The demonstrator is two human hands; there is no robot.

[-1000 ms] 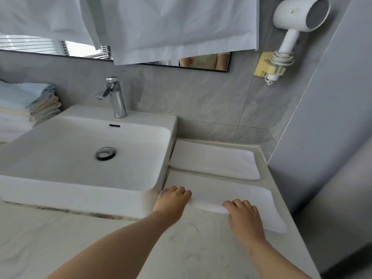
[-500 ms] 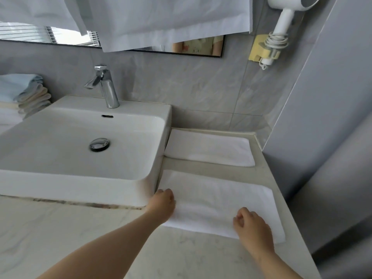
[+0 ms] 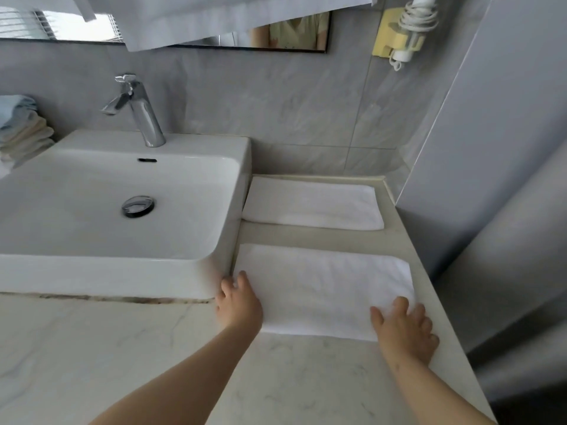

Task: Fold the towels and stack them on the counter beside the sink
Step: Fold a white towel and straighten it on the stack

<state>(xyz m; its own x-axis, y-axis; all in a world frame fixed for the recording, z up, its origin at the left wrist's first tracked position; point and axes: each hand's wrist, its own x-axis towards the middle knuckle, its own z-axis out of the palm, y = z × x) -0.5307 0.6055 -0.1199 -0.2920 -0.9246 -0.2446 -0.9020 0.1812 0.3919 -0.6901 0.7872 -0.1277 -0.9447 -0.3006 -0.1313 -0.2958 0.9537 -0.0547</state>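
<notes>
The folded white terry towel lies flat on the pale marble counter under both hands. The right hand presses its near right corner, fingers spread and released. The left hand covers the near left corner with bent fingers; I cannot tell whether they pinch. Beyond the fingertips lies a second folded white towel.

You have two white towels: near towel, far towel. One sink, one faucet, one towel stack.

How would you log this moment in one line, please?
near towel: on counter; left hand: at left edge; right hand: flat on right corner; far towel: folded
</notes>
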